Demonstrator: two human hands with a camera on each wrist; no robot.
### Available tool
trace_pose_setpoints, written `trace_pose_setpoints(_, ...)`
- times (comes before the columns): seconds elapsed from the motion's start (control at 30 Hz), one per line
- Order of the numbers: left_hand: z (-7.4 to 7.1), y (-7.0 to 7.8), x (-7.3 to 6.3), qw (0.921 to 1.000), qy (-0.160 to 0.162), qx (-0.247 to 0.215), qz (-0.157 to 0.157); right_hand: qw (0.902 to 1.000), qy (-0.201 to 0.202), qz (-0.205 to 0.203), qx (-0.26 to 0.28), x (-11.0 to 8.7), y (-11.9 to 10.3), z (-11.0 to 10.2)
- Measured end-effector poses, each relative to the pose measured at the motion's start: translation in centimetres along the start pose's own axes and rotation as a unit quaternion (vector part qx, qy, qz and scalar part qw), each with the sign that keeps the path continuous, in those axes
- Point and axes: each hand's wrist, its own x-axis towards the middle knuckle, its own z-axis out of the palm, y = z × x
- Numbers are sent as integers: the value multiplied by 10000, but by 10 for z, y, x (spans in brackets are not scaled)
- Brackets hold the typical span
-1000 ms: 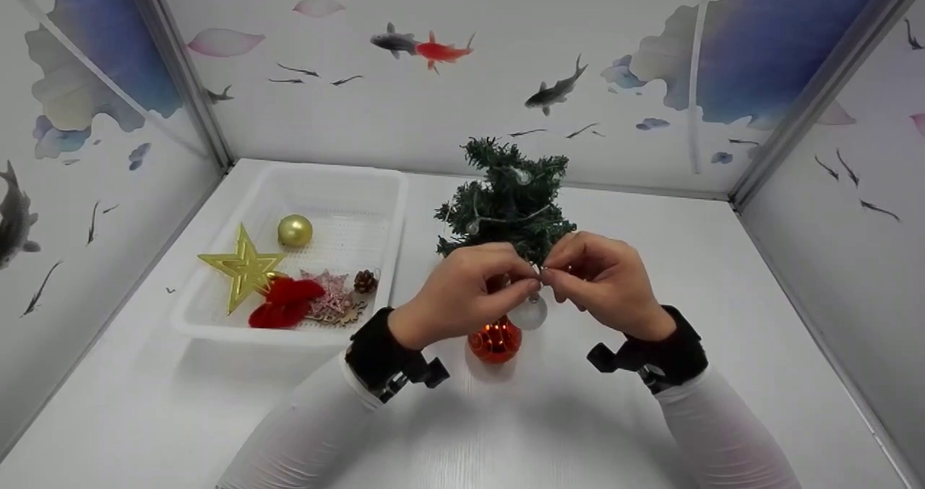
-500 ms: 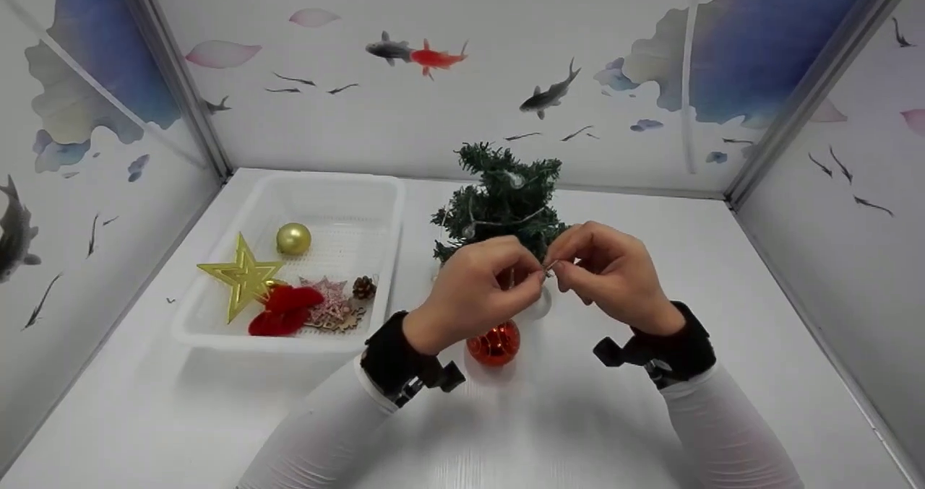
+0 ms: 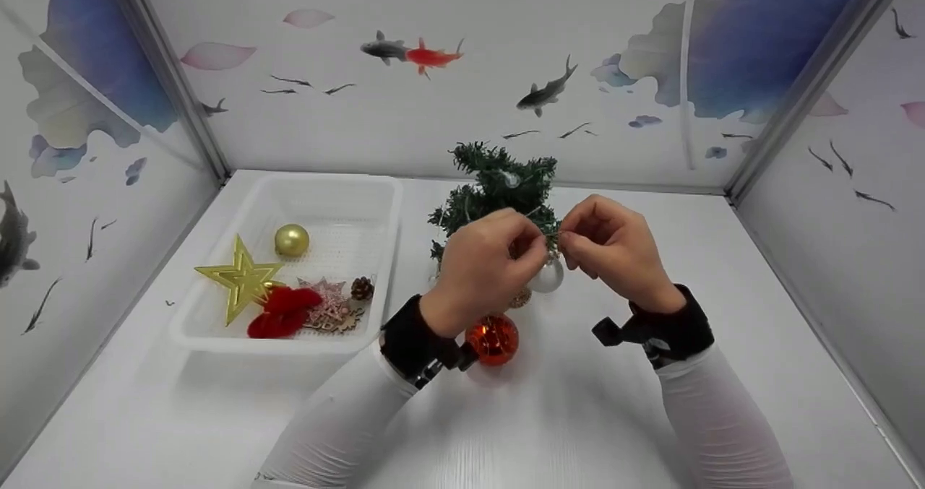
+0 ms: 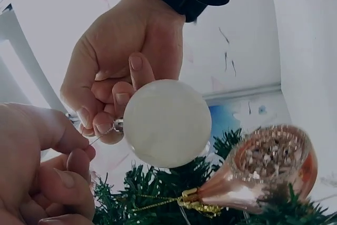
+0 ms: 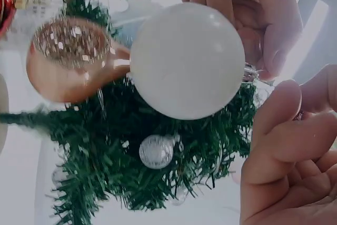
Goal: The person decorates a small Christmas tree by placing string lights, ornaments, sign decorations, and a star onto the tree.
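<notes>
A white ball ornament (image 3: 547,275) hangs by a thin string (image 4: 103,134) from its silver cap, in front of a small green Christmas tree (image 3: 506,178). My left hand (image 3: 491,269) pinches the string between thumb and fingertips. Close by on the other side, my right hand (image 3: 618,251) pinches it near the cap; the exact fingertip contact is partly hidden. In the left wrist view, a rose-gold glittery ornament (image 4: 263,169) with a gold tie sits on the tree. The red-orange ball ornament (image 3: 493,339) is below my left hand.
To the left stands a white plastic basket (image 3: 394,258) with a gold star (image 3: 242,278), a gold ball (image 3: 292,240), a red bow (image 3: 283,312), a pink star (image 3: 325,297) and a pinecone (image 3: 362,288). Printed white walls enclose the table's back and sides.
Both hands have moved up in the head view, toward the tree, carrying the white ball up and to the right. The fingertips have drawn slightly apart. The basket's contents stay put.
</notes>
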Motion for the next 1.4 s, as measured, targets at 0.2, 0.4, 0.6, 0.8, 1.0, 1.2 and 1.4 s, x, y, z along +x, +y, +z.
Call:
trace_pose_setpoints(0.2, 6, -5, 6, 9982, 186, 495, -293, 9970, 287, 83, -710, 10, 10, -1)
trace_pose_setpoints(0.4, 9, -5, 6, 9928, 313, 1104, -343, 9924, 439, 41, -1149, 14, 19, 3)
trace_pose_setpoints(0.6, 11, -5, 3, 9785, 473, 1998, -178, 9776, 442, -428, -2013, 17, 24, 7)
trace_pose_setpoints(0.8, 14, -5, -2, 9663, 488, 2528, 36, 9656, 221, -793, -2467, 14, 23, 5)
trace_pose_setpoints(1.0, 12, -2, -6, 9615, 291, 2734, 4, 9618, -227, -774, -2618, 12, 19, 2)
trace_pose_setpoints(1.2, 6, -1, -9, 9742, 148, 2248, -151, 9649, -497, -527, -2523, 10, 16, -1)
trace_pose_setpoints(1.4, -4, -5, -15, 9851, 385, 1668, 176, 9761, -434, 3, -2128, 9, 11, -12)
